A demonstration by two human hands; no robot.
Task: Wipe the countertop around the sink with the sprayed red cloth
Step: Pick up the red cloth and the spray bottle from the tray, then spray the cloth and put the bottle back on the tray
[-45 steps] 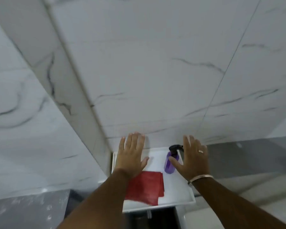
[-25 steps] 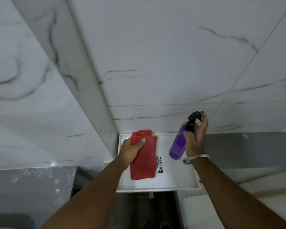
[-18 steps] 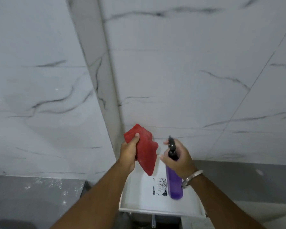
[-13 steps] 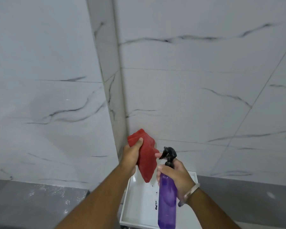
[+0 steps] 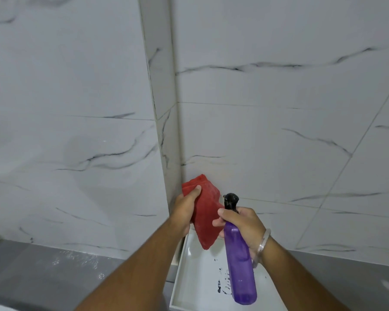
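Observation:
My left hand (image 5: pixel 185 208) holds a folded red cloth (image 5: pixel 206 215) up in the air in front of the tiled wall corner, thumb pressed on its upper edge. My right hand (image 5: pixel 241 223) grips a purple spray bottle (image 5: pixel 239 265) by the neck, its black nozzle (image 5: pixel 231 200) pointing at the cloth from close by. Both hands hover above a white tray (image 5: pixel 189 281). The grey countertop (image 5: pixel 54 274) lies low in the view; the sink is out of sight.
White marble-look wall tiles (image 5: pixel 279 131) with dark veins fill most of the view, meeting at a corner column (image 5: pixel 164 108). The tray's floor carries black print marks (image 5: pixel 224 282). Water droplets (image 5: pixel 76 259) glisten on the countertop at the left.
Both hands lifted the cloth and bottle off the tray. The bottle turned upright and its nozzle came close to the cloth. The view tilted up toward the wall.

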